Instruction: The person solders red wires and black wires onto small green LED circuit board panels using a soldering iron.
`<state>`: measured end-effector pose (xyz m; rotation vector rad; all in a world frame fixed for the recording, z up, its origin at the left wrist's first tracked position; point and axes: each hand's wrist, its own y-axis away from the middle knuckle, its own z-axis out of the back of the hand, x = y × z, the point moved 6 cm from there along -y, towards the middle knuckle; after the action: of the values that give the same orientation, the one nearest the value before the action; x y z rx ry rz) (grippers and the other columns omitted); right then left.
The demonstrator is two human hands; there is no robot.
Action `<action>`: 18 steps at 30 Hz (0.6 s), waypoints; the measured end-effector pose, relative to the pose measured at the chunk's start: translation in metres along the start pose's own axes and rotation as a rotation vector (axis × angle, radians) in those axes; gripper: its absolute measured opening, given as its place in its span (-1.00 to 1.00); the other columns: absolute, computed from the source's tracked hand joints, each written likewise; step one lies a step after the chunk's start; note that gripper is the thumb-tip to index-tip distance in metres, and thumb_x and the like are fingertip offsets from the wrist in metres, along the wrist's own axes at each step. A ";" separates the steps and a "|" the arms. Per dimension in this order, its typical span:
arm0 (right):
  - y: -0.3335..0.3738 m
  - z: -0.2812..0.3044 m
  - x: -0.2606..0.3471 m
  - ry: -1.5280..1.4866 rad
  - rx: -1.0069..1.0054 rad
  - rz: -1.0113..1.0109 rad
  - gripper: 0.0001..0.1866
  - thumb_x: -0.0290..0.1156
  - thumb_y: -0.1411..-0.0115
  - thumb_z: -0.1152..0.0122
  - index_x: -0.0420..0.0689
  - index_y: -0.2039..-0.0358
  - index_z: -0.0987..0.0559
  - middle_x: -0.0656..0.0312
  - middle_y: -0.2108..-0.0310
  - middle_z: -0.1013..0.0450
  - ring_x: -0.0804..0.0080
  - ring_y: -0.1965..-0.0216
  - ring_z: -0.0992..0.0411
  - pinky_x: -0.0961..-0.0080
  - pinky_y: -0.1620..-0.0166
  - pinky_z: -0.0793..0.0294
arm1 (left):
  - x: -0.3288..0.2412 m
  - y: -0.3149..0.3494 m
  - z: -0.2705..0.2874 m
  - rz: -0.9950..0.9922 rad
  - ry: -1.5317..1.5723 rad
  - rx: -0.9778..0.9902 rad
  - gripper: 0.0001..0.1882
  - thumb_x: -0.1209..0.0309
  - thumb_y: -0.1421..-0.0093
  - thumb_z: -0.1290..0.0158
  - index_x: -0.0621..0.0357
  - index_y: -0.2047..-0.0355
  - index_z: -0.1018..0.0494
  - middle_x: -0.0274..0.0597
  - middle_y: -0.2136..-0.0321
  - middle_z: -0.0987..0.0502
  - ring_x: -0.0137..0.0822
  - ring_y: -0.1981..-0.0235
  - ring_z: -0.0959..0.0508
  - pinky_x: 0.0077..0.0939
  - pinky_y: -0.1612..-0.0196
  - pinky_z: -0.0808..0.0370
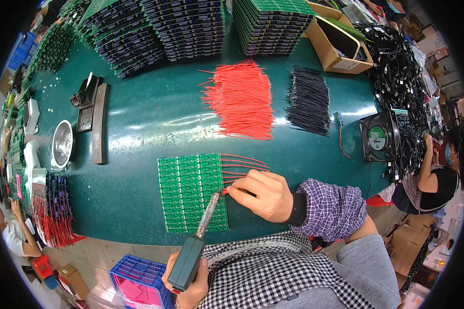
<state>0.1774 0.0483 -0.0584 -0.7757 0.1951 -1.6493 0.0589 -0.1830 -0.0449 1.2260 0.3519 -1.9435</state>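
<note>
A green circuit board panel point(189, 193) lies flat near the table's front edge, divided into rows of small boards. Several red wires point(246, 160) run rightward from the upper part of its right edge. My right hand point(265, 195) is closed in a pinch at that edge, with a short bit of red wire point(224, 191) showing at the fingertips. The rest of that wire is hidden by the hand. My left hand point(200, 286) grips the dark green handle of a soldering iron point(186, 261). Its metal barrel slants up and its tip meets the board edge beside my right fingertips.
Bundles of red wires point(242, 100) and black wires point(309, 100) lie beyond the panel. Stacked boards point(183, 31) line the back. A fan point(379, 138) and tangled black cables point(397, 72) stand right; a metal bowl point(63, 144) sits left. Other people work at both sides.
</note>
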 end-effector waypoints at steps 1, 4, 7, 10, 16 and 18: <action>0.000 0.000 0.000 0.001 -0.001 0.000 -0.67 -0.48 0.09 -0.29 -0.20 0.22 -0.61 0.30 0.30 -0.49 0.41 0.32 -0.45 0.49 0.40 -0.49 | -0.001 0.000 0.000 -0.023 -0.007 -0.003 -0.68 0.40 -0.11 -0.42 0.33 0.19 -0.64 -0.04 0.35 -0.69 -0.19 0.40 -0.67 -0.29 0.31 -0.59; 0.000 0.000 0.000 0.001 -0.006 0.000 -0.67 -0.48 0.08 -0.29 -0.20 0.23 -0.62 0.29 0.30 -0.49 0.41 0.32 -0.45 0.49 0.40 -0.48 | -0.004 0.004 0.000 -0.160 -0.140 0.021 -0.68 0.39 -0.11 -0.42 0.31 0.19 -0.64 -0.04 0.37 -0.69 -0.18 0.43 -0.66 -0.29 0.34 -0.58; -0.001 0.001 0.001 0.002 0.000 -0.004 -0.68 -0.49 0.08 -0.30 -0.20 0.23 -0.62 0.30 0.31 -0.49 0.42 0.32 -0.46 0.49 0.41 -0.48 | 0.011 0.008 0.004 0.061 -0.014 -0.008 -0.69 0.36 -0.13 -0.42 0.29 0.20 -0.65 -0.04 0.36 -0.69 -0.15 0.43 -0.66 -0.28 0.35 -0.57; -0.002 0.001 0.001 0.000 -0.001 -0.007 -0.69 -0.49 0.07 -0.31 -0.20 0.23 -0.62 0.30 0.31 -0.49 0.42 0.32 -0.46 0.49 0.40 -0.49 | 0.012 0.011 0.005 0.054 -0.083 -0.001 -0.69 0.32 -0.15 -0.41 0.27 0.20 -0.66 -0.05 0.34 -0.69 -0.14 0.40 -0.67 -0.25 0.34 -0.57; -0.001 0.001 0.001 0.010 0.009 -0.010 -0.69 -0.49 0.07 -0.31 -0.19 0.24 -0.61 0.30 0.30 -0.49 0.41 0.32 -0.46 0.49 0.40 -0.49 | 0.018 0.013 0.005 0.057 -0.050 0.019 -0.68 0.34 -0.16 -0.39 0.27 0.14 -0.65 -0.03 0.29 -0.70 -0.12 0.32 -0.70 -0.26 0.26 -0.61; -0.001 0.001 0.001 0.010 0.007 -0.009 -0.70 -0.48 0.07 -0.30 -0.19 0.24 -0.61 0.30 0.30 -0.49 0.42 0.32 -0.46 0.49 0.40 -0.49 | 0.006 0.009 0.005 0.004 -0.086 0.032 -0.68 0.36 -0.17 -0.38 0.28 0.12 -0.65 -0.02 0.28 -0.70 -0.11 0.30 -0.70 -0.26 0.24 -0.61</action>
<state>0.1771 0.0476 -0.0570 -0.7645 0.1930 -1.6622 0.0616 -0.1947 -0.0461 1.1588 0.2749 -1.9983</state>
